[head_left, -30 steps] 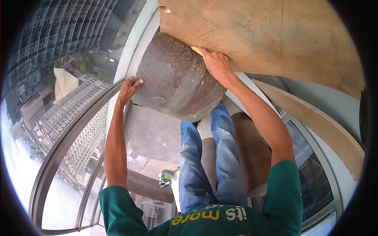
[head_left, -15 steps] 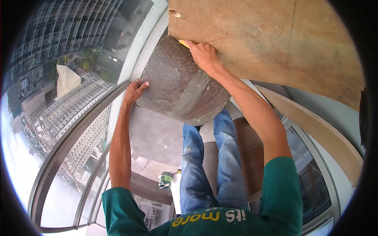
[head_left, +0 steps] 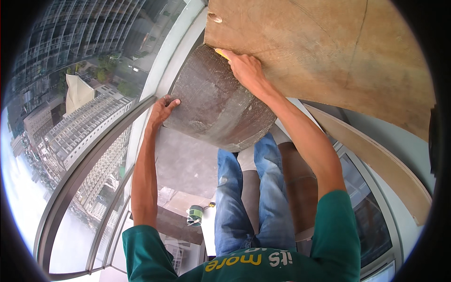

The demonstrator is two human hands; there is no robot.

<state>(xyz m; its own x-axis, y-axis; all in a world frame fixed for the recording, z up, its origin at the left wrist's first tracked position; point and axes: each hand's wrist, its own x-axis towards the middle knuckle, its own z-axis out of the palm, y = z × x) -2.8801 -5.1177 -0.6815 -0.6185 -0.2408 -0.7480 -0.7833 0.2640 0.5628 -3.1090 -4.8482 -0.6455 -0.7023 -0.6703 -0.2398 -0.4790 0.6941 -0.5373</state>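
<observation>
A dark brown, scuffed sheet (head_left: 211, 98) slopes down in front of me, its lower edge looking curved near my knees. My left hand (head_left: 164, 109) is closed on the sheet's left edge, thumb on top and fingers wrapped behind. At the sheet's far end, my right hand (head_left: 246, 69) grips a slim yellow tool (head_left: 221, 53), forefinger stretched along it. The tool's tip is at the seam where the sheet meets a tan wooden board (head_left: 305, 47); I cannot make out its blade or end. Most of the tool is hidden under my fingers.
Window glass with a grey frame (head_left: 89, 145) runs along my left, tall buildings far below. A green-and-white tub (head_left: 195, 215) and a small yellow-and-black item (head_left: 212, 204) lie low beside my legs. At right are a curved wooden strip (head_left: 376, 160) and a framed dark pane (head_left: 371, 221).
The view has shifted slightly, so the tan board and sheet appear a little further right. Both hands keep their hold, and the yellow tool stays at the seam.
</observation>
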